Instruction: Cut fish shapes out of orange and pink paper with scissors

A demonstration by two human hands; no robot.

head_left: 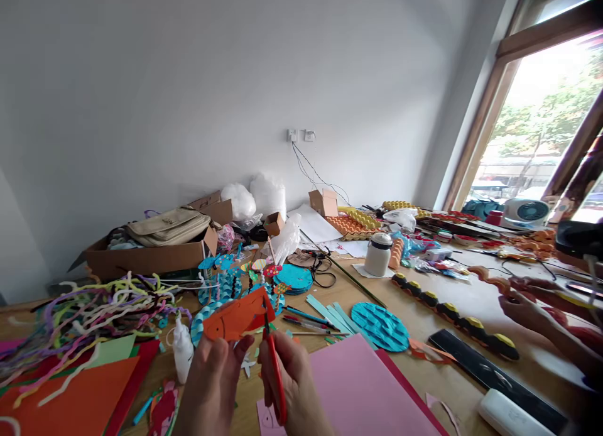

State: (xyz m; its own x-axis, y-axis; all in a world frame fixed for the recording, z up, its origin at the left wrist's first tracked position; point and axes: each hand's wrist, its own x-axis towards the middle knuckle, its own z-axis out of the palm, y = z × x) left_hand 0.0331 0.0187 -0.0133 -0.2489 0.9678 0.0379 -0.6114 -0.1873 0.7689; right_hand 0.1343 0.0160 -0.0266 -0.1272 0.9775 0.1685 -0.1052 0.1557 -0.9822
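1. The left hand (210, 379), thumb and fingers drawn together in a pinch, grips the lower edge of an orange strip of paper (233, 320) bearing dark drawn lines and a small circle.
2. The right hand (294, 370), fingers curled around the handles, holds red-handled scissors (278, 386); the blades meet the strip's right end, above and between the hands.
3. Left of the left hand, a white squeeze bottle with a pointed nozzle (182, 351) stands upright on the wooden tabletop (162, 368).
4. Just left of the right hand's wrist lies a small pink paper piece (268, 418) with a drawn outline.
5. Right of the right hand lies a large pink sheet of paper (360, 386).
6. Farther right, a long flat black case (494, 376) carries pale markings, too small to read.
7. Beyond it, another person's hand (522, 307) touches a wavy orange strip (490, 277).
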